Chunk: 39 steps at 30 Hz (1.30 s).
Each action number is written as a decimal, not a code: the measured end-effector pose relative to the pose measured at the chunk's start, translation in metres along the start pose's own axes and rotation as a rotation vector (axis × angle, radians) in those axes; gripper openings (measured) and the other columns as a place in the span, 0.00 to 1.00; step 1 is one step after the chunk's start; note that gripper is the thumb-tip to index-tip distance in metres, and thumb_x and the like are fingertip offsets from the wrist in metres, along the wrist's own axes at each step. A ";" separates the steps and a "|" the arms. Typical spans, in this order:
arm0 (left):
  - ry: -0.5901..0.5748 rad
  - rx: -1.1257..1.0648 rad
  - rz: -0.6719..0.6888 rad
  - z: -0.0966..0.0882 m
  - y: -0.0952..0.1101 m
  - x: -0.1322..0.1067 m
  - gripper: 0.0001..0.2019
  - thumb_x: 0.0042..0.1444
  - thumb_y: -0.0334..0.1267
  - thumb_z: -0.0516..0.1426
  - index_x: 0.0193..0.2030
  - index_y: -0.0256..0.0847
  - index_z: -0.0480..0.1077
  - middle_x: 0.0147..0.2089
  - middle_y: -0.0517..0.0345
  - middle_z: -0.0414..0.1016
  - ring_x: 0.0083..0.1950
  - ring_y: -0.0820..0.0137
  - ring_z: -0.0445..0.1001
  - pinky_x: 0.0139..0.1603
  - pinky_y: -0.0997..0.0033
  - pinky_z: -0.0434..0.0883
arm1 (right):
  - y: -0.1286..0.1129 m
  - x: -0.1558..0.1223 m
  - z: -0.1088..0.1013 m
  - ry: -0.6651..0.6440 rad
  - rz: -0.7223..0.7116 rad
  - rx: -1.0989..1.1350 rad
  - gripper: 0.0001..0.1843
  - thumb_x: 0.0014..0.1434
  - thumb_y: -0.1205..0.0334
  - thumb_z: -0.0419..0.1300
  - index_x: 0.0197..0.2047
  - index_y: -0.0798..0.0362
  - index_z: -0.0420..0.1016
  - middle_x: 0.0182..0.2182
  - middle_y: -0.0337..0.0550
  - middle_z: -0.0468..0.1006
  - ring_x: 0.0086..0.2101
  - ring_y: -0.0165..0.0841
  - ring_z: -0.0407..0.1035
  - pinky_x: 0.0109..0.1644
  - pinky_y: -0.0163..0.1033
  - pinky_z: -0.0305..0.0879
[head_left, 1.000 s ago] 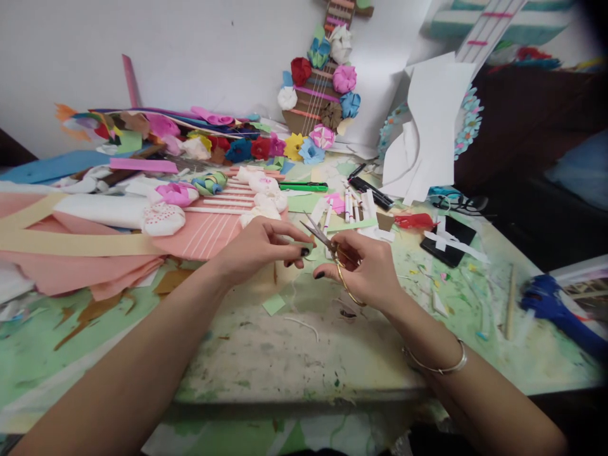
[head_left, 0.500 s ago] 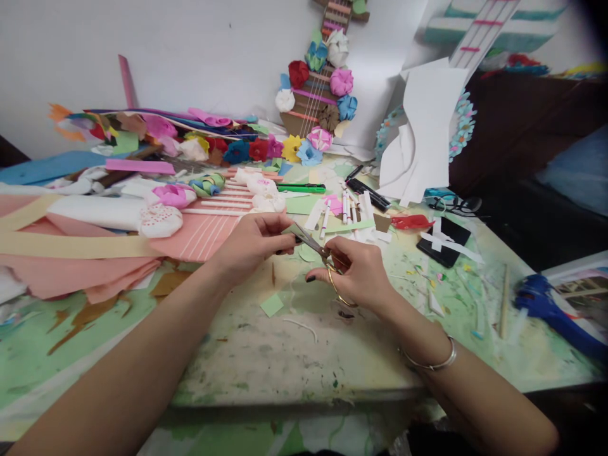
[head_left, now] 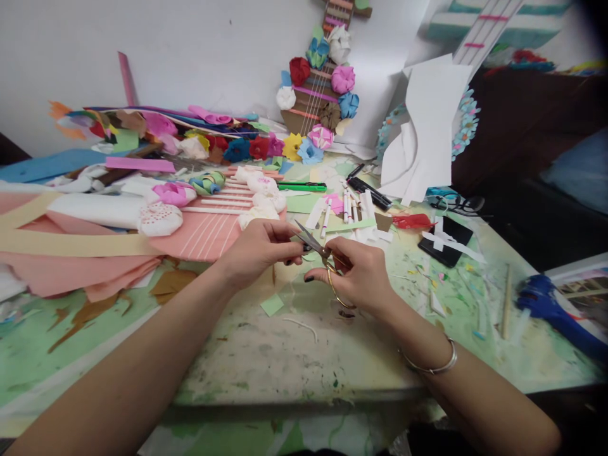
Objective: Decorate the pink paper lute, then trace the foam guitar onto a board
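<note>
My right hand [head_left: 356, 275] grips small gold-handled scissors [head_left: 317, 248], whose blades point up and left toward my left hand. My left hand [head_left: 259, 247] pinches a small pale green paper piece [head_left: 308, 256] at its fingertips, right at the scissor blades. Both hands hover just above the paint-stained green table [head_left: 294, 354]. A silver bangle [head_left: 430, 364] sits on my right wrist. A small green paper scrap [head_left: 272, 304] lies on the table below my left hand.
Pink and cream paper sheets [head_left: 71, 247] with paper flowers cover the left. A flower-decorated cardboard guitar [head_left: 318, 88] leans on the wall. Markers and paper strips [head_left: 351, 206] lie behind my hands; a black phone [head_left: 449, 240] and a blue tool [head_left: 555, 310] sit right.
Both hands stayed close together; the scissor blades shifted slightly at the green piece, and my left fingers turned the piece a little.
</note>
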<state>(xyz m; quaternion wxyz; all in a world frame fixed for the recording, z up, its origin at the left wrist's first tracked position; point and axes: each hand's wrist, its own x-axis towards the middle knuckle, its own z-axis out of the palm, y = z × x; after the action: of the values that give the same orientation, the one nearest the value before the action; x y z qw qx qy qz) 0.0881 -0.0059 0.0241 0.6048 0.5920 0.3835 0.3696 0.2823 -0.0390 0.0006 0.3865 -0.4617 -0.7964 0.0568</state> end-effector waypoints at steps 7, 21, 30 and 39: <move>-0.005 0.005 -0.002 0.000 0.001 0.001 0.03 0.44 0.29 0.61 0.29 0.35 0.76 0.21 0.61 0.72 0.24 0.78 0.67 0.26 0.79 0.63 | -0.002 0.001 -0.001 0.035 -0.027 -0.019 0.25 0.49 0.38 0.63 0.27 0.55 0.69 0.16 0.31 0.61 0.19 0.22 0.52 0.25 0.31 0.49; 0.009 0.035 0.007 -0.005 0.000 0.000 0.05 0.43 0.30 0.62 0.29 0.35 0.77 0.21 0.62 0.71 0.22 0.80 0.66 0.23 0.79 0.62 | -0.003 0.002 -0.003 0.046 -0.061 -0.076 0.29 0.51 0.35 0.59 0.22 0.56 0.67 0.15 0.32 0.61 0.18 0.21 0.50 0.23 0.31 0.47; 0.029 0.196 -0.018 -0.006 0.004 0.001 0.04 0.43 0.32 0.62 0.27 0.34 0.76 0.16 0.62 0.69 0.20 0.80 0.63 0.20 0.80 0.56 | -0.004 0.002 -0.004 0.039 -0.084 -0.088 0.30 0.50 0.35 0.58 0.20 0.56 0.66 0.14 0.32 0.60 0.18 0.21 0.50 0.23 0.31 0.47; 0.005 0.277 -0.047 -0.010 0.006 0.001 0.07 0.40 0.29 0.59 0.28 0.34 0.77 0.16 0.63 0.69 0.20 0.79 0.64 0.21 0.80 0.58 | -0.003 0.002 -0.006 -0.003 -0.097 -0.096 0.31 0.49 0.35 0.60 0.18 0.56 0.62 0.13 0.31 0.57 0.18 0.21 0.50 0.22 0.30 0.46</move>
<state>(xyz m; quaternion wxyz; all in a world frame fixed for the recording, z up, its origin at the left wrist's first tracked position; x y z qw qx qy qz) 0.0794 -0.0003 0.0304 0.5248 0.6598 0.4463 0.3001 0.2836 -0.0404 0.0075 0.3650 -0.4404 -0.8202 0.0006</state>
